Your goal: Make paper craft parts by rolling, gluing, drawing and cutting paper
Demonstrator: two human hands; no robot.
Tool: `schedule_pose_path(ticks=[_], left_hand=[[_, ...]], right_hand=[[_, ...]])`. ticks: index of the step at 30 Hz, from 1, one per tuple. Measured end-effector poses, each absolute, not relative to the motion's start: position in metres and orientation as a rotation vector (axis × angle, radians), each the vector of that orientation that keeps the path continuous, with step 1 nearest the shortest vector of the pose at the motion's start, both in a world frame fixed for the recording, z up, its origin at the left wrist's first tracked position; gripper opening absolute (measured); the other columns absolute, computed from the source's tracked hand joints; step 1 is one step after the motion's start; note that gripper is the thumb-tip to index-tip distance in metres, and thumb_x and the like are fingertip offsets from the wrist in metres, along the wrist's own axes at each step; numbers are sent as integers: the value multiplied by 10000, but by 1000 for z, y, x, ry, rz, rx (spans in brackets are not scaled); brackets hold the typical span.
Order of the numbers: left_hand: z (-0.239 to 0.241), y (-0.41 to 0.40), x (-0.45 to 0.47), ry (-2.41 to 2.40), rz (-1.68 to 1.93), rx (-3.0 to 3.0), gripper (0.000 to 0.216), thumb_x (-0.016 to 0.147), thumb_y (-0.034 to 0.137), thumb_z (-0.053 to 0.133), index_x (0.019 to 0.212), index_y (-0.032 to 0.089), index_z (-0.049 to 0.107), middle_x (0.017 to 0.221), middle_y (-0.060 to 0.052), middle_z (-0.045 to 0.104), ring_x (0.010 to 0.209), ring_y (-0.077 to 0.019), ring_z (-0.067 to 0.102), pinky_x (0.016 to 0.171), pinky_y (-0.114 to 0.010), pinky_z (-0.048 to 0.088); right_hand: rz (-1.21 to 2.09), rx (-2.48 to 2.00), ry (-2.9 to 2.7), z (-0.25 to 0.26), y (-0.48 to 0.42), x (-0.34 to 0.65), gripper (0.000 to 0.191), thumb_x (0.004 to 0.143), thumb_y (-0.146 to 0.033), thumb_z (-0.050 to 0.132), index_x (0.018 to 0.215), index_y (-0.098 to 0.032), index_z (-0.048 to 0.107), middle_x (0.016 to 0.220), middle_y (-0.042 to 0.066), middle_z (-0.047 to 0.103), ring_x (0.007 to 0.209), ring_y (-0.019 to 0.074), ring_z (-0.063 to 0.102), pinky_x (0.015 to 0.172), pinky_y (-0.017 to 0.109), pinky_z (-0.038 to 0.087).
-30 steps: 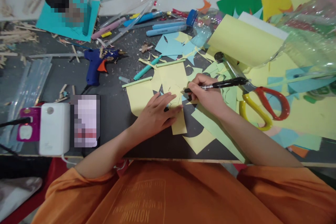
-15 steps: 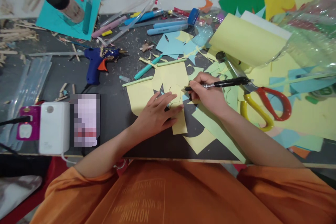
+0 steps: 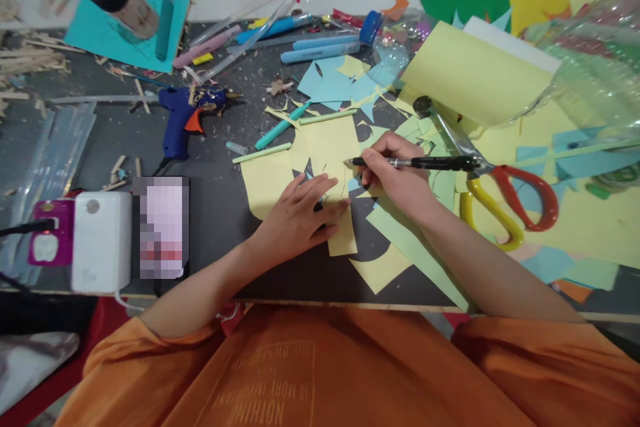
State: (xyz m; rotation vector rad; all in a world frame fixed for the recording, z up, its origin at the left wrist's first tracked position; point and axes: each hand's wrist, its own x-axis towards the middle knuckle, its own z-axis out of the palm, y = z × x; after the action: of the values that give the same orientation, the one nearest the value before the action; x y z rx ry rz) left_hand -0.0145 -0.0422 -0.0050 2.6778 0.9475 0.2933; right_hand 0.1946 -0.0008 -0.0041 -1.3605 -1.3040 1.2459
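Observation:
My left hand (image 3: 300, 213) lies flat with fingers spread on a pale yellow sheet of paper (image 3: 325, 147) on the dark table (image 3: 215, 213), pinning it down. My right hand (image 3: 395, 177) is closed round a black pen (image 3: 430, 163), whose tip rests on the yellow paper just beyond my left fingertips. A curved pen line shows on the paper between the two hands. Large scissors with red and yellow handles (image 3: 500, 203) lie just right of my right hand.
A blue glue gun (image 3: 183, 117) lies at the left, a white adapter (image 3: 100, 240) and a phone (image 3: 161, 227) near the front edge. Coloured paper scraps, markers (image 3: 325, 50), sticks and a clear plastic bottle (image 3: 590, 73) crowd the back and right.
The pen tip has slid a little up and left across the yellow paper, and the pen lies flatter. My left hand has stayed in place.

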Motion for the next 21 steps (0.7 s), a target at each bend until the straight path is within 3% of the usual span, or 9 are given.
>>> schedule_pose_path(ticks=[4,7,11,14,18,21], left_hand=[[-5,-42,-14,1001,400,2690,313,948,280,499,1218,134,559,1418,-227,509,1374,-346,451,1096,-537,401],[-1,-42,-16,1088,601,2639,246,931,263,501,1119,112,549,1353,-238,560,1283,-310,529,1034,-461,448],[4,-45,-17,750,491,2745,372,918,474,553,1170,201,580,1224,-122,666,1153,-250,595,970,-382,449],[3,-49,-15,588,322,2804,488,890,566,558,1205,196,598,1213,-114,675,1123,-243,606,908,-347,455],[2,-47,-11,538,437,2854,245,944,351,556,1059,152,642,995,-68,728,825,-168,656,712,-288,473],[4,-43,-13,505,596,2855,134,951,187,522,999,145,641,902,-33,743,749,-133,660,674,-255,484]], right_hand=[[1278,-1277,-1177,-6,0,195,280,841,-453,667,734,-214,569,628,-28,671,439,78,571,416,207,432],[1283,-1251,-1188,-8,-1,195,376,849,-580,601,885,-210,660,722,6,706,440,79,569,408,219,442],[1141,-1239,-1259,-13,-1,195,281,849,-490,645,972,-239,673,912,22,698,598,101,646,483,229,493],[1088,-1217,-1266,-15,-1,195,204,876,-395,633,1036,-268,644,1011,23,667,662,108,660,491,232,491],[1118,-1250,-1228,-11,-1,194,161,901,-382,594,1020,-276,617,969,31,662,641,118,646,492,254,485],[1148,-1263,-1170,-7,-1,193,203,868,-421,630,996,-263,616,971,38,662,633,118,642,498,260,480]])
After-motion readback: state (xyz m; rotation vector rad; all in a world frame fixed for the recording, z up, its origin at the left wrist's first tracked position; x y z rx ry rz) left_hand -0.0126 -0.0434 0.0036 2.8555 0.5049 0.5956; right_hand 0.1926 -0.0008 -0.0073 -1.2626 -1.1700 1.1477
